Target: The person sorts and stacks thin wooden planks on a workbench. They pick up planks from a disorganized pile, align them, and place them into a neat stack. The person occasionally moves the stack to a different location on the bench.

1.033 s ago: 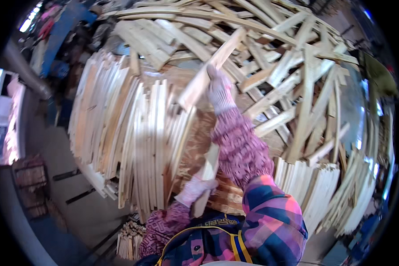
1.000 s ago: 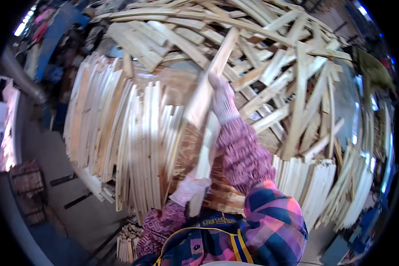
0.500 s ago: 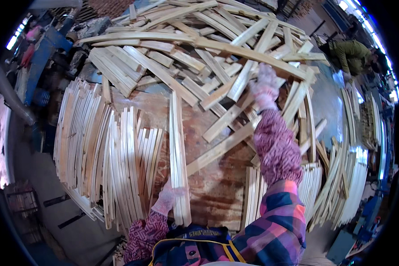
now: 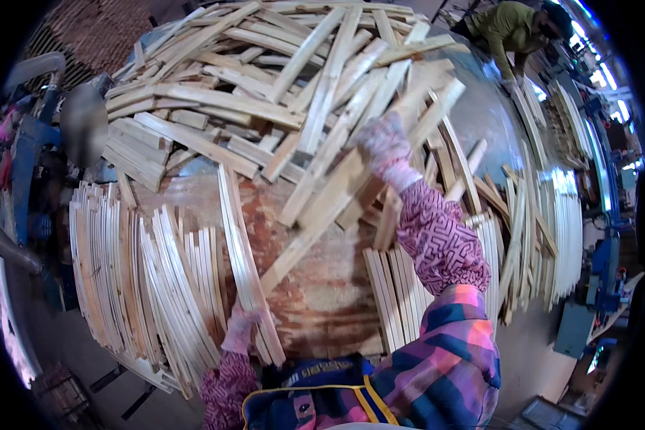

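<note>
My left hand (image 4: 241, 328), in a pale knit glove, is closed on the lower part of a few long wooden strips (image 4: 246, 276) that stand close together, pointing away from me. My right hand (image 4: 387, 149), gloved too, reaches into the loose pile and grips a broad, motion-blurred wooden board (image 4: 337, 188); its fingertips are partly hidden. Just under that board a single pale strip (image 4: 294, 252) lies slanting across the brown tabletop (image 4: 322, 304). Loose strips in a heap (image 4: 229, 104) cover the far side.
Rows of strips (image 4: 107, 265) stand at the left, and another row (image 4: 398, 294) lies by my right forearm. More strips (image 4: 562, 236) are stacked farther right. A person in a green top (image 4: 505, 32) bends over strips at the far right. Blue machinery (image 4: 32, 158) stands at the left.
The view has shifted. My right hand has drawn back toward me, with a board now blurred in its grip. My left hand keeps its strips, which now lean more to the left.
</note>
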Demonstrator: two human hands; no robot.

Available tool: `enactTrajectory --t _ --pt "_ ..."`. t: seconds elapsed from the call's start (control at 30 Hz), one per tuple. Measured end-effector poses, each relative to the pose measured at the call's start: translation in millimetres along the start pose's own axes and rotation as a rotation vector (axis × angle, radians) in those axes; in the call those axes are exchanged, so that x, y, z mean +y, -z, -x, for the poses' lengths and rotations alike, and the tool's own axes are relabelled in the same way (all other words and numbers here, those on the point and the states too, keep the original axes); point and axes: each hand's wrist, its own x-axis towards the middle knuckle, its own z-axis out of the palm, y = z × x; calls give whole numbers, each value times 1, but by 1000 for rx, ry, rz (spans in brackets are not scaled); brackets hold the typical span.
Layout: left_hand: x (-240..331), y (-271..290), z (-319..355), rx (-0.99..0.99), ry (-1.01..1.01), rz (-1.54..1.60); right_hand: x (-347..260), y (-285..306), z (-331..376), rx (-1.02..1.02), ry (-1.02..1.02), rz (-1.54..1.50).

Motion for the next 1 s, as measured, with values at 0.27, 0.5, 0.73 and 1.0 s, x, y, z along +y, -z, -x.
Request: enactTrajectory --t 0.27,0.5,0.73,1.0 --pt "-4 31 -31 426 -118 -1227 -177 23 151 133 -4 -322" --pt "-8 8 -23 657 -193 -1328 -243 12 153 -251 -1004 -538" --pt "-3 59 31 275 -287 -299 -299 86 214 85 -1072 -1396" --pt "53 12 92 80 -282 -279 -399 22 148 -686 -444 -1012"
